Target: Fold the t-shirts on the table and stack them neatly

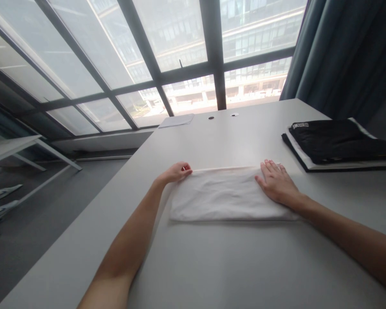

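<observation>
Cloth (218, 195): wht, on tabletop (199, 266)
L hand (177, 172): grip pinching far-L cnr
R hand (279, 185): grip wide, flat on R end

The right hand (279, 184) hides some white cloth (221, 195); the right edge crops black garments (341, 140).
</observation>
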### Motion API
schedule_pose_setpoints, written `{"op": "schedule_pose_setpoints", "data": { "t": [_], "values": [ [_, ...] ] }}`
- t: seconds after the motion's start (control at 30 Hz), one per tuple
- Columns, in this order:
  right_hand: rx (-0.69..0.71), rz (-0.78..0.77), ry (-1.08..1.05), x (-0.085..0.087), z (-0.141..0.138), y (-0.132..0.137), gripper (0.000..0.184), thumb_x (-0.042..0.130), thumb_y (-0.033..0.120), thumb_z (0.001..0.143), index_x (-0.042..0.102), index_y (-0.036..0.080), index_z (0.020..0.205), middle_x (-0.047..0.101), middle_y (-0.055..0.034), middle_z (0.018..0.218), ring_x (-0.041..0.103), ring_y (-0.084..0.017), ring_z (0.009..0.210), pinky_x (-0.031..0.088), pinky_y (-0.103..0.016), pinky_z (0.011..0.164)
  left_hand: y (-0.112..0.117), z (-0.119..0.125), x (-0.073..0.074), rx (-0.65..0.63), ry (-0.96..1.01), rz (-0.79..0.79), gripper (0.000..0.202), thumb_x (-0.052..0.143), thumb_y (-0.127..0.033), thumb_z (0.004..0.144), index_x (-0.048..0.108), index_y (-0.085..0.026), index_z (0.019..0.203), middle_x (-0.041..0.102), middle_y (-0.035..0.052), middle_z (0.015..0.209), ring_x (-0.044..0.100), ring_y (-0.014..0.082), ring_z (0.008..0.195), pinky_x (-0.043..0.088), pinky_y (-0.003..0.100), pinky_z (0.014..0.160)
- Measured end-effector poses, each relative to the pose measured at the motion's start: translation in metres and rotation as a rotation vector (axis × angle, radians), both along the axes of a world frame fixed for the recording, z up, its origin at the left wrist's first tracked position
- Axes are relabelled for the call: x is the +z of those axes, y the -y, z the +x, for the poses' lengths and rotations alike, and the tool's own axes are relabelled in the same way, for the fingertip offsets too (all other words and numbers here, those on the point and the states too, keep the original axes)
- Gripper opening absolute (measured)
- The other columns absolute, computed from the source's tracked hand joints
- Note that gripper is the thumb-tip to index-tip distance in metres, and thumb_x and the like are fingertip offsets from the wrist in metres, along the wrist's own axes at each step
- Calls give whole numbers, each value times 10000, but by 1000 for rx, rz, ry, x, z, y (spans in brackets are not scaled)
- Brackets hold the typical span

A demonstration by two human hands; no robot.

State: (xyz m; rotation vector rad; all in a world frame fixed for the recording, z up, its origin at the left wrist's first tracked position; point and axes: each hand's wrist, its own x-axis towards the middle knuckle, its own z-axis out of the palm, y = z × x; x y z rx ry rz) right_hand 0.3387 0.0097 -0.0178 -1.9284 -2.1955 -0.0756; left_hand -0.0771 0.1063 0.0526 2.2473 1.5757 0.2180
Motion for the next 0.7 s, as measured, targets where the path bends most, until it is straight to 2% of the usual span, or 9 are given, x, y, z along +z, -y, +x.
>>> {"op": "schedule_pose_setpoints", "data": {
  "t": [0.07, 0.17, 0.37, 0.5, 0.6, 0.7],
  "values": [
    [0, 2, -5, 0, 0, 0, 695, 261, 478, 1022, 426, 18, 1515, 361, -235, 1613, 281, -328, 1525, 188, -533, 1238, -1, -9, 0, -19, 78, -71, 462, 593, -621, 796, 696, -178, 874, 676, 47, 829, 605, 203, 773, 492, 288, 699],
    [2, 8, -9, 0, 1, 0, 692, 262, 485, 1022, 419, 33, 1522, 377, -234, 1606, 287, -325, 1523, 188, -535, 1236, -1, -10, 0, -35, 142, -102, 511, 640, -668, 739, 694, -174, 858, 669, 36, 813, 579, 185, 769, 470, 269, 687],
    [6, 3, -16, 2, 1, 1, 696, 269, 484, 1020, 410, 29, 1528, 364, -238, 1611, 283, -332, 1524, 187, -544, 1238, -7, -16, -6, -24, 197, -68, 502, 668, -652, 742, 732, -164, 840, 691, 43, 803, 600, 184, 777, 476, 267, 701],
    [-5, -11, -5, 4, 0, 2, 687, 283, 468, 1022, 419, 12, 1518, 363, -235, 1612, 284, -329, 1524, 189, -536, 1241, -10, -21, -5, -6, 142, -47, 489, 648, -626, 772, 743, -157, 874, 717, 69, 849, 645, 211, 816, 519, 299, 752],
    [-2, -2, -6, 5, 0, 2, 680, 284, 468, 1022, 424, 23, 1517, 372, -229, 1609, 287, -329, 1523, 192, -536, 1239, -1, -1, 1, -20, 61, 102, 477, 587, -556, 850, 741, -149, 1046, 729, 123, 1096, 675, 259, 987, 527, 373, 923],
    [2, 5, -12, 4, -1, 2, 675, 289, 466, 1022, 421, 31, 1520, 371, -229, 1610, 278, -325, 1527, 187, -535, 1240, 27, 49, 1, -7, 24, 316, 520, 426, -451, 985, 633, -121, 1328, 632, 156, 1377, 573, 278, 1293, 402, 415, 1142]
  ]
}}
